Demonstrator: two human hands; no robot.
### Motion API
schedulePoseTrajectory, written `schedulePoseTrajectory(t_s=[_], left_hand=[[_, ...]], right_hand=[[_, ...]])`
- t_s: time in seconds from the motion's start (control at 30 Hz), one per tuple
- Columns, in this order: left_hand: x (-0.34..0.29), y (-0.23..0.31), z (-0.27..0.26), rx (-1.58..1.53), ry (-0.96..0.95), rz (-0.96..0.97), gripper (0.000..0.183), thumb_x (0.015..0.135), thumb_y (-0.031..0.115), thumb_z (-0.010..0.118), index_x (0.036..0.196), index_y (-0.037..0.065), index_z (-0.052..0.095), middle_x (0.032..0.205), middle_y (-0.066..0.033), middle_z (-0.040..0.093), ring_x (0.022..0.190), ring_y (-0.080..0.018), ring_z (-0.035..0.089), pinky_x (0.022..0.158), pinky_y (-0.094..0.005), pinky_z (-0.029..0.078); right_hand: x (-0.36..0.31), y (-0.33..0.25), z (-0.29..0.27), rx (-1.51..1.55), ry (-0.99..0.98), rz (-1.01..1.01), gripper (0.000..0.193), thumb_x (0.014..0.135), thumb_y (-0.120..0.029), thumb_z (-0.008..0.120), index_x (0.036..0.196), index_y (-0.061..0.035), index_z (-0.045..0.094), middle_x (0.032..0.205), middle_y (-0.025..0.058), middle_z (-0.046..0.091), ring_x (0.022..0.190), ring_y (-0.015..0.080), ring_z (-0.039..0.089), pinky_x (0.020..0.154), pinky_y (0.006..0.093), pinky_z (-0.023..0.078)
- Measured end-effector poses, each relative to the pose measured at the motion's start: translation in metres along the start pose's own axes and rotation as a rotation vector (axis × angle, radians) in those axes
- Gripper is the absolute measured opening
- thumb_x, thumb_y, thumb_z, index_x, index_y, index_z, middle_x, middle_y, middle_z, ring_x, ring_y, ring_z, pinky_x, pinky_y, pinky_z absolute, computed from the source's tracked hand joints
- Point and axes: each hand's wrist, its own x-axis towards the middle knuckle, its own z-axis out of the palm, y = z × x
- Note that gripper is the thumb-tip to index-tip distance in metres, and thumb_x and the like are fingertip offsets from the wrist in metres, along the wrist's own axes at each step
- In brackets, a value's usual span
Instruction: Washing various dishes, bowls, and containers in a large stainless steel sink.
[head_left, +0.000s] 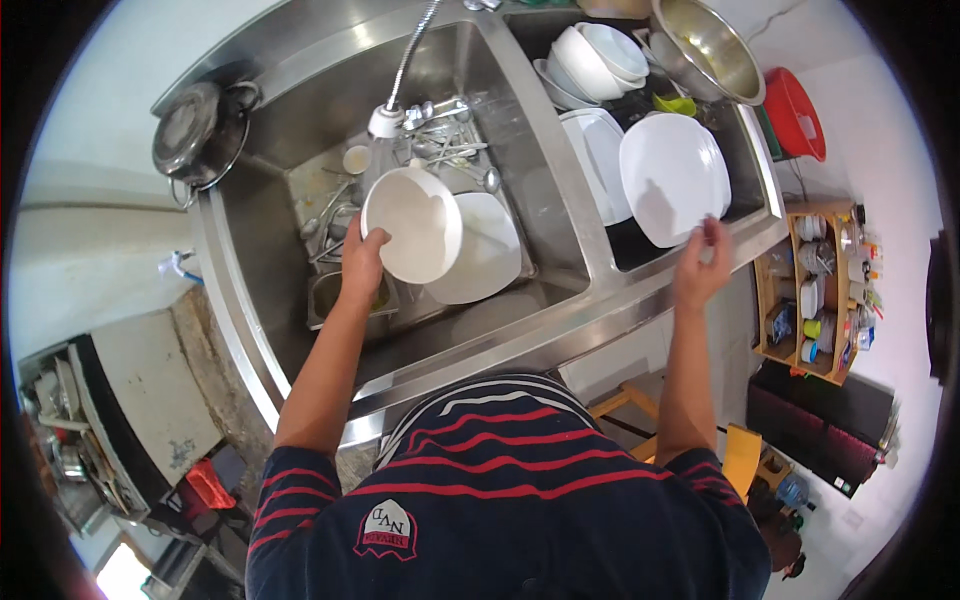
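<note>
My left hand (364, 258) is closed on the rim of a white bowl (428, 232), tilted over the left sink basin. A shower-like spray head (386, 122) hangs just above the bowl, with water seeming to run from it. Below lie a white squarish plate (490, 255), a small cup (357, 159) and many spoons and forks (450, 145). My right hand (704, 262), slightly blurred, is by the near edge of a white plate (670, 180) stacked in the right basin. Its fingers look loosely apart with nothing in them; whether they touch the plate is unclear.
White bowls (585, 65) and more plates (597, 150) stand in the right basin. A steel bowl (705, 45) sits at its far corner, with a red basin (795, 115) beyond. At left a lidded pot (203, 135) rests on the sink edge. A wooden shelf (805, 290) holds dishes.
</note>
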Motion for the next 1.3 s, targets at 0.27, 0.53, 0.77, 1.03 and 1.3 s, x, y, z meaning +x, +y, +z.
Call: schedulePoseTrajectory(t_s=[0.27,0.53,0.77,1.03,1.3], left_hand=[[-0.052,0.033,0.022,-0.970,-0.044,-0.419,0.064,0.073,0.013,0.049,0.134,-0.005,0.040,0.128,-0.0190,0.052,0.118,-0.0341,0.051,0.104,-0.0445,0.037],[-0.028,-0.025,0.010,-0.840,-0.155,-0.353,0.065,0.072,0.009,0.053,0.134,-0.006,0.039,0.126,-0.0164,0.053,0.118,-0.0290,0.050,0.105,-0.0389,0.035],[-0.046,0.026,0.014,-0.685,-0.410,0.006,0.074,0.086,0.023,0.060,0.150,0.008,0.026,0.141,-0.0157,0.041,0.125,-0.0263,0.045,0.103,-0.0397,0.035],[-0.046,0.015,0.015,-0.237,-0.421,-0.075,0.063,0.087,0.026,0.068,0.141,0.007,0.042,0.128,-0.0125,0.050,0.107,-0.0206,0.054,0.093,-0.0340,0.043],[-0.050,0.010,0.018,0.045,-0.413,-0.028,0.057,0.085,0.028,0.071,0.133,0.006,0.051,0.120,-0.0125,0.057,0.100,-0.0215,0.061,0.081,-0.0337,0.050]], right_hand=[[-0.061,-0.165,0.091,0.781,-1.102,1.014,0.045,0.093,-0.030,0.061,0.122,0.0026,0.053,0.086,0.0088,0.062,0.063,0.0124,0.060,0.045,0.0245,0.049],[-0.075,-0.182,0.102,0.780,-1.154,0.802,0.033,0.090,-0.017,0.058,0.113,0.0062,0.053,0.079,0.0123,0.062,0.054,0.0159,0.059,0.042,0.0287,0.049],[-0.053,-0.152,0.099,0.890,-0.900,1.060,0.034,0.084,-0.008,0.052,0.111,0.0128,0.052,0.079,0.0181,0.062,0.050,0.0208,0.061,0.039,0.0314,0.051],[0.100,-0.052,0.158,0.987,-0.527,1.110,0.027,0.085,-0.008,0.049,0.103,0.0115,0.050,0.077,0.0193,0.060,0.061,0.0271,0.063,0.051,0.0388,0.056],[0.167,0.000,0.233,0.965,-0.299,1.101,0.022,0.087,-0.004,0.044,0.105,0.0099,0.043,0.089,0.0245,0.057,0.068,0.0327,0.062,0.058,0.0444,0.060]])
